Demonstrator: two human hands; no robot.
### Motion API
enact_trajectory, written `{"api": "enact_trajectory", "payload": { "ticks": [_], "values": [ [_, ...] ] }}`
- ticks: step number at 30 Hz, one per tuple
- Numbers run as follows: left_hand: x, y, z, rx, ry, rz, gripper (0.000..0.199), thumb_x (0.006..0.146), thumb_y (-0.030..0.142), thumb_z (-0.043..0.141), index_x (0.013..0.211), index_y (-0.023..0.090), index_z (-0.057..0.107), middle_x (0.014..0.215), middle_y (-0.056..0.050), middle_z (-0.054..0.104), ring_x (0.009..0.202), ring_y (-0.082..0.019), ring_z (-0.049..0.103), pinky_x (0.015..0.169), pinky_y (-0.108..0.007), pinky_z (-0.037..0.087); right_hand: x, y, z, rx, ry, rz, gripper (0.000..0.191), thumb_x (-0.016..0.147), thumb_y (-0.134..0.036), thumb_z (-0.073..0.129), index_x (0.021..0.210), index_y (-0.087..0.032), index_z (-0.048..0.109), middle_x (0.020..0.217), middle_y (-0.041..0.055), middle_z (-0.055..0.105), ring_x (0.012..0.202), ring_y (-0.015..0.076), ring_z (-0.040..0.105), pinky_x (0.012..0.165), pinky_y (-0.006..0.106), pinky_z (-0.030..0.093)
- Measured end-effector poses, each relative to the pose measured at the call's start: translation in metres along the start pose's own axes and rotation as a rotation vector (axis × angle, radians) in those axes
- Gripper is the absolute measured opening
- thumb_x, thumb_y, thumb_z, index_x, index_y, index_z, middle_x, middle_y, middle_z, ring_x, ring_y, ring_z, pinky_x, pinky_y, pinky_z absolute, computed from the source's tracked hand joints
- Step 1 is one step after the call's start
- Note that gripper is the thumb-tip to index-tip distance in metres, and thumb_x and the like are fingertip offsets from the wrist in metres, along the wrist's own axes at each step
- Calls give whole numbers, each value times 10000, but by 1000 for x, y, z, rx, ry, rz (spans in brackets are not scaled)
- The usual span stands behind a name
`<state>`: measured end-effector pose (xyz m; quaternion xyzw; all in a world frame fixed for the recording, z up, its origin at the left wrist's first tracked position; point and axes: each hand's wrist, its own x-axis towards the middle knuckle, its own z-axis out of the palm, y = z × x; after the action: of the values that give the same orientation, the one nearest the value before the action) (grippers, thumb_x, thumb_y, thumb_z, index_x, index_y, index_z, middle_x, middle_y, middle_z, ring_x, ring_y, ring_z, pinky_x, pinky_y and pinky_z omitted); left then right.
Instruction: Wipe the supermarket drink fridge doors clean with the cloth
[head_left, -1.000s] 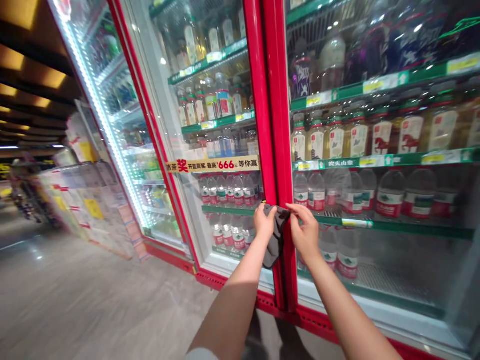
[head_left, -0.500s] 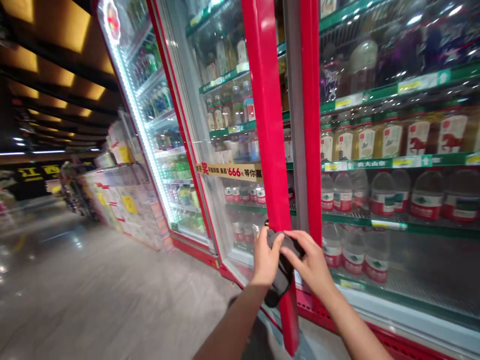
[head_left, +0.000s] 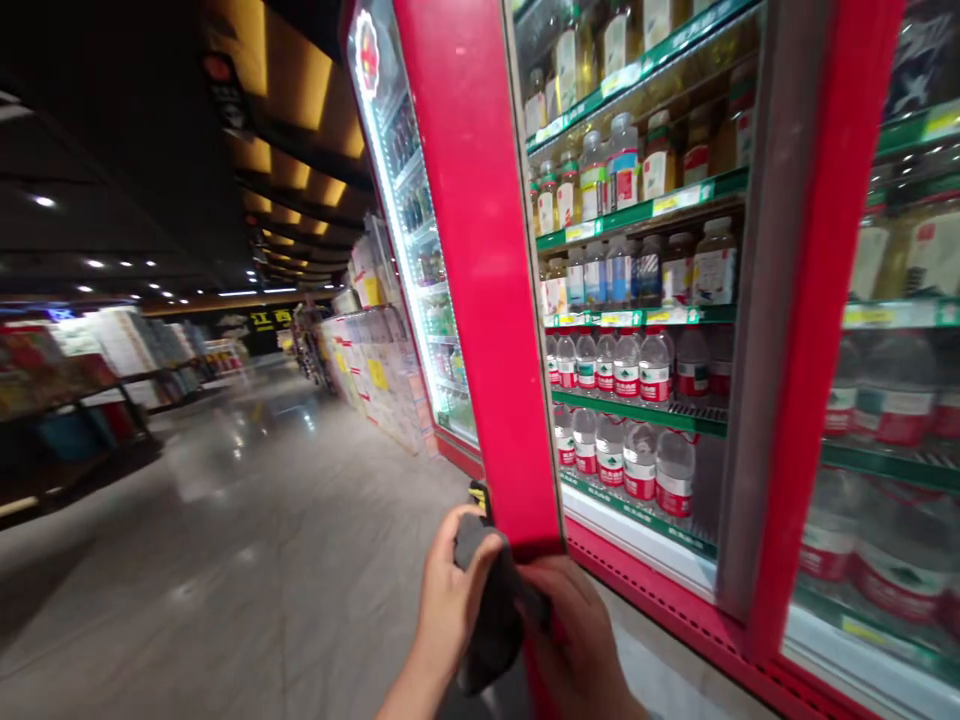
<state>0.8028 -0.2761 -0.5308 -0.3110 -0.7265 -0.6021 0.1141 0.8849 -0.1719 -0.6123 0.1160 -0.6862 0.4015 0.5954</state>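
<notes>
bundle: matt cloth | door frame: glossy, smooth | bottles: plastic

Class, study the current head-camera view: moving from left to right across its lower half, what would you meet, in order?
Display rack → left hand → dark grey pouch-like item → right hand → red cooler upright → large red-labelled water bottle.

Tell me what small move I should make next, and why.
Probably ease the red door a little wider with your right hand: it stands open, the hand is at its edge, and bottles line the shelves beyond. Your left hand holds the dark grey item.
</notes>
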Motion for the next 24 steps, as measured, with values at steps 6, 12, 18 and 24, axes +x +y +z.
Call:
{"api": "enact_trajectory", "payload": {
  "ticks": [6, 12, 18, 24],
  "values": [
    [7, -18, -69, 124, 153, 51, 455, 736, 650, 706, 892, 225, 662, 825, -20, 707, 812, -220, 661, 765, -320, 534, -1, -11, 69, 125, -90, -105, 360, 999, -163, 430, 1304, -280, 582, 1022, 72, 710, 943, 174, 707, 816, 260, 600],
    [-25, -16, -105, 312, 591, 145, 467, 771, 579, 725, 1076, 237, 635, 1013, -33, 679, 906, -206, 655, 827, -310, 533, 4, -24, 120, 426, -96, 1, 334, 1019, -230, 438, 1317, -308, 568, 1095, 56, 678, 1023, 165, 690, 882, 283, 593],
    [-30, 1, -103, 214, 333, 86, 572, 847, 735, 589, 1125, 238, 633, 969, -56, 676, 869, -213, 660, 785, -320, 561, 10, -30, 128, 501, -164, 138, 522, 995, -404, 555, 1497, -291, 473, 1489, 128, 555, 1364, 280, 563, 1097, 437, 528],
    [-5, 18, -141, 348, 174, 279, 712, 962, 742, 267, 1119, 268, 774, 1060, -113, 634, 982, -244, 638, 864, -388, 571, 46, -39, 132, 607, -61, 366, 257, 938, -374, 645, 1152, -233, 667, 1009, 67, 769, 818, 201, 744, 694, 282, 622]
  ]
}}
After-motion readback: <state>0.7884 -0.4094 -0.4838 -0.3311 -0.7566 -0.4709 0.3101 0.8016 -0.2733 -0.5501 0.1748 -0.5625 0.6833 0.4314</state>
